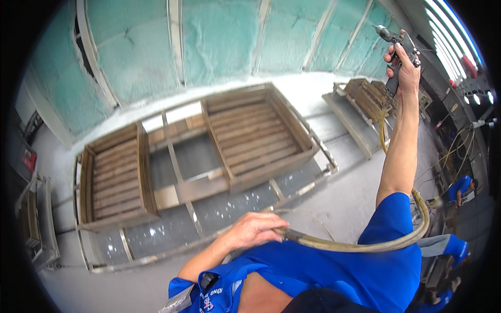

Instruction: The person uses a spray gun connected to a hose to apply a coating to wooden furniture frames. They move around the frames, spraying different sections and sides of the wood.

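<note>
While the left hand (254,229) curls its fingers around a yellowish hose (360,246) in front of the wearer's blue shirt (318,266), the right hand (409,73) is stretched up and forward, wrapped around the handle of a metal spray gun (389,35). From the left hand, the hose sweeps across the shirt, loops beyond the bent-back sleeve and rises behind the right forearm toward the gun, which is raised at upper right, nozzle tilted up and leftward. Past the left hand, a low metal rack (125,245) carries two shallow slatted wooden crates (250,138), set apart with flat boards (195,189) between them. Farther right, more slatted wooden pieces (364,99) rest on a stand (355,125). A co-worker in blue (461,187) shows near the right rim. Pale green panels (219,44) line the far wall.
</note>
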`<state>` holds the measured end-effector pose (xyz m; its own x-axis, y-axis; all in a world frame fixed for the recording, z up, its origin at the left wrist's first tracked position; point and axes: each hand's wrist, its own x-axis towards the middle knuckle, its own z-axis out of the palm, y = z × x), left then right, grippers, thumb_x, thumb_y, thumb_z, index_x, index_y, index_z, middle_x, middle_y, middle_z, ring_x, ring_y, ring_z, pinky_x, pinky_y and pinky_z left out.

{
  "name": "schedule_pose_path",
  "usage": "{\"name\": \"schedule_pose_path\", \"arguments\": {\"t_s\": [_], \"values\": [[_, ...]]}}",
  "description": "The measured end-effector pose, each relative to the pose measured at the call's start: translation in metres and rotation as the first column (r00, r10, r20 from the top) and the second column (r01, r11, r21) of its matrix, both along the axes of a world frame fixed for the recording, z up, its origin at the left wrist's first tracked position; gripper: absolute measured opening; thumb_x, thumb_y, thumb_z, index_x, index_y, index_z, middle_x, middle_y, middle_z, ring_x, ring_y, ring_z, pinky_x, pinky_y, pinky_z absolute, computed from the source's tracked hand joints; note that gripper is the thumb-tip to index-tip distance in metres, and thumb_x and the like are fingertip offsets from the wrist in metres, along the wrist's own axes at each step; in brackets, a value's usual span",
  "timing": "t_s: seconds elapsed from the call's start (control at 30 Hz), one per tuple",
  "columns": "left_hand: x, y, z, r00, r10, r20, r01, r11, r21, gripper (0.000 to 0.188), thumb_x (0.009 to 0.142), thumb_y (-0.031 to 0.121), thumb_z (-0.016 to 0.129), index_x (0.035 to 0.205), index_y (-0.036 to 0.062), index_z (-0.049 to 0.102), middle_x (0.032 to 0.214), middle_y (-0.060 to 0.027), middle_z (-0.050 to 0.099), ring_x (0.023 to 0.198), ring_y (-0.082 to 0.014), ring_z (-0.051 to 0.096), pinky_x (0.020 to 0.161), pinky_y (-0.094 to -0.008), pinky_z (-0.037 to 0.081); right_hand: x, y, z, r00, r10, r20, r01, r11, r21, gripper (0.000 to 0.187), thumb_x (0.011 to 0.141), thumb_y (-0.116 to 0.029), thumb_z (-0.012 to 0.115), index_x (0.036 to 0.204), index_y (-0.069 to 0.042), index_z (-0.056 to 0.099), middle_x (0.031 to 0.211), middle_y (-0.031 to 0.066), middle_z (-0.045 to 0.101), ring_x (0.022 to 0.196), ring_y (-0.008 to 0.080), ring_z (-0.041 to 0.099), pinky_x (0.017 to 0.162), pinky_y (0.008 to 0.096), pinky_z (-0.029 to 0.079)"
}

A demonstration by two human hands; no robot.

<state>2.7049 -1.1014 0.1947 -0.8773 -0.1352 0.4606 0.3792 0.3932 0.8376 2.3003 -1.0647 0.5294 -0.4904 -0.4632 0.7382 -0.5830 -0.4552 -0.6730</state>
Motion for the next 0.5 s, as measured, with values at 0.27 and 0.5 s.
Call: {"name": "schedule_pose_path", "arguments": {"t_s": [0.27,0.5], "values": [[-0.008,0.013,0.088,0.980,-0.190,-0.060,0.155,0.918,-0.366,0.045,0.090,0.029,0.079,0.129,0.0092,0.066,0.110,-0.0073,0.072,0.093,-0.0302,0.072,0.074,-0.0383,0.059,0.020,0.047,0.088,0.979,-0.124,-0.163,0.101,0.985,-0.141,0.024,0.099,-0.026,0.069,0.109,-0.004,0.068,0.089,0.0069,0.071,0.071,0.0109,0.068,0.043,0.0209,0.044],[-0.029,0.027,0.142,0.904,-0.381,0.192,0.420,0.717,-0.556,0.044,0.099,0.037,0.065,0.130,0.0065,0.057,0.102,-0.0125,0.064,0.092,-0.0374,0.067,0.069,-0.0467,0.055,0.028,0.085,0.131,0.953,-0.194,-0.232,0.158,0.974,-0.165,0.032,0.103,-0.027,0.065,0.129,-0.009,0.068,0.084,0.0022,0.070,0.067,0.0064,0.065,0.043,0.0187,0.043]]}}
